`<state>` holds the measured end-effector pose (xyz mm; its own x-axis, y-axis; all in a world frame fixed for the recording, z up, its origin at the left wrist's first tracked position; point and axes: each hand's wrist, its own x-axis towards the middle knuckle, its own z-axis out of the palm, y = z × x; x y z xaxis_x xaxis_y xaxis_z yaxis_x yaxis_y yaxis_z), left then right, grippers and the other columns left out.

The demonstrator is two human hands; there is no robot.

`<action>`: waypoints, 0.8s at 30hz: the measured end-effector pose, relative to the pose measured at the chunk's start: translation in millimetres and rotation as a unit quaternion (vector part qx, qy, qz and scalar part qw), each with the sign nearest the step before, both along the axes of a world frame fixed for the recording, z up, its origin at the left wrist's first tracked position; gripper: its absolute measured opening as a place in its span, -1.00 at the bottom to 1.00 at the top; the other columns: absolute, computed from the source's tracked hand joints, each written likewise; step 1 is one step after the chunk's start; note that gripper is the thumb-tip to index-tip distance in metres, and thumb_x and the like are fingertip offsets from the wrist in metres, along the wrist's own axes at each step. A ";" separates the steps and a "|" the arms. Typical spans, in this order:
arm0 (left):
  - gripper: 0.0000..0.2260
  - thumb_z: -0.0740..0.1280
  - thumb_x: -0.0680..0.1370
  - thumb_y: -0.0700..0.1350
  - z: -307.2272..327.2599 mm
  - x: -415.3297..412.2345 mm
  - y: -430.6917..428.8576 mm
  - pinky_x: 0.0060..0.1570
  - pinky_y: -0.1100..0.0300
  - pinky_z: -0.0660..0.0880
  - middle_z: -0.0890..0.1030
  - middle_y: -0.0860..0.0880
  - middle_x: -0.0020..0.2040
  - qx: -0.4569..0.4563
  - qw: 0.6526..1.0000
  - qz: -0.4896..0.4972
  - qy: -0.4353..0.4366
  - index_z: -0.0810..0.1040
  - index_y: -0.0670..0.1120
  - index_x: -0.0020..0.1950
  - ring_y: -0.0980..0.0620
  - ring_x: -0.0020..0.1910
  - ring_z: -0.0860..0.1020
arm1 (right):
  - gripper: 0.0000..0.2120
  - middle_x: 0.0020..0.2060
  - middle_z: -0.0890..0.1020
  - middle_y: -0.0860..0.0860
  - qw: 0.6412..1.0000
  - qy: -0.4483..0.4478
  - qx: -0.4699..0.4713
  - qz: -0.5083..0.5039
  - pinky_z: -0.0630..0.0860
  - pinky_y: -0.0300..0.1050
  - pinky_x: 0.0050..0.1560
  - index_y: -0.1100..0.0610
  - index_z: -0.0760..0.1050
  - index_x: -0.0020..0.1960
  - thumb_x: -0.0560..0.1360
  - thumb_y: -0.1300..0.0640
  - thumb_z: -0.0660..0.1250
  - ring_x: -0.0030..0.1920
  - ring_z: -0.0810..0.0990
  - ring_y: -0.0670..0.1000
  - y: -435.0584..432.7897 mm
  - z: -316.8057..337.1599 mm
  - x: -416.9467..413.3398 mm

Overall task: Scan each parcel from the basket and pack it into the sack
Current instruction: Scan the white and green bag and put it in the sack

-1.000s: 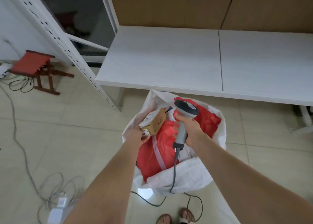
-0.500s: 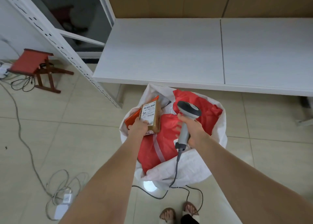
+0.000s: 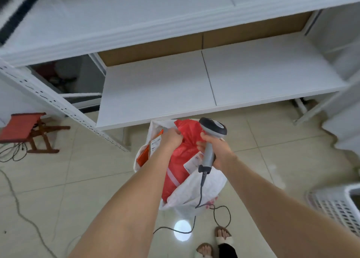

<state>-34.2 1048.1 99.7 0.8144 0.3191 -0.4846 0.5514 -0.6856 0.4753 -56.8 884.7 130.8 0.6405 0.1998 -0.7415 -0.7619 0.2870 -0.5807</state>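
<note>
A white sack [image 3: 194, 195] stands open on the floor below the shelf. A large red parcel [image 3: 181, 160] sticks out of it, with a white label on its right side. My left hand [image 3: 171, 138] grips the top of that red parcel. Left of it, inside the sack, sit an orange envelope [image 3: 143, 157] and a labelled parcel [image 3: 155, 144]. My right hand [image 3: 216, 150] holds the grey scanner [image 3: 211, 133] by its handle, with its head just right of the red parcel's top. The scanner's cable hangs down to the floor.
A low white shelf [image 3: 175, 94] juts out just behind the sack. A white slatted basket [image 3: 335, 207] stands on the floor at the right edge. A red stool [image 3: 23, 125] and loose cables lie to the left. My feet [image 3: 214, 242] stand below the sack.
My left hand has let go of the small brown parcel, now down in the sack's left side, and moved right onto the red parcel's top. The view tilted up and right, revealing the basket.
</note>
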 end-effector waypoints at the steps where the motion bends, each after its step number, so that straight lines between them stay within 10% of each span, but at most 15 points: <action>1: -0.77 0.21 0.55 -0.14 14.6 4.2 -14.8 0.18 0.07 0.46 0.62 -0.09 0.11 0.006 1.000 -0.020 0.001 0.61 -0.10 0.09 -0.11 0.15 0.55 | -0.91 -0.34 0.59 0.08 1.000 -0.004 -0.001 -0.020 0.44 -0.13 -0.28 0.13 0.54 -0.16 0.51 0.17 0.40 -0.36 0.53 0.01 -12.5 13.5 -3.3; 14: -0.79 0.23 0.56 -0.20 154.3 20.2 -298.7 0.03 0.22 0.38 0.57 -0.06 0.16 -0.042 0.963 -0.256 -0.070 0.62 -0.06 0.10 -0.08 0.13 0.52 | -0.84 -0.28 0.62 0.06 0.953 -0.056 -0.061 -0.290 0.41 -0.15 -0.24 0.09 0.48 -0.03 0.48 0.10 0.45 -0.36 0.52 -0.03 -253.0 123.9 -67.5; 24: -0.73 0.29 0.57 -0.14 157.7 -52.3 -568.5 0.31 0.10 0.39 0.53 -0.09 0.30 -0.035 0.928 -0.366 -0.063 0.55 -0.11 0.27 -0.08 0.30 0.46 | -0.75 -0.27 0.55 0.05 0.903 -0.024 -0.005 -0.429 0.47 -0.11 -0.22 0.17 0.46 0.02 0.54 -0.01 0.38 -0.32 0.52 -0.01 -484.4 101.2 -158.6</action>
